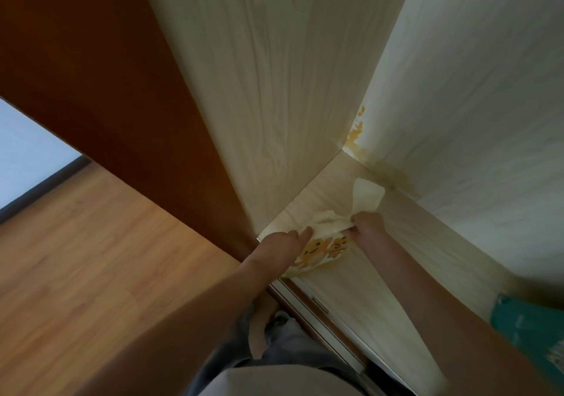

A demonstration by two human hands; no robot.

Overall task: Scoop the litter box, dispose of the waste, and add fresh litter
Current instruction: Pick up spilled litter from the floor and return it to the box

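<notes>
A pale yellow bag (332, 237) printed with orange cartoon faces lies on the light wood-grain floor in a corner. My left hand (282, 243) holds its left side, fingers stretched over the printed part. My right hand (364, 223) pinches the bag's right upper edge. A flap of the bag (367, 196) stands up toward the corner. No litter box or scoop is in view.
Pale wood-grain walls (274, 90) meet at a corner with a yellowish stain (355, 135). A brown panel (106, 75) stands at the left, above an orange wood floor (91, 258). A metal door track (320, 328) runs along the threshold below the bag.
</notes>
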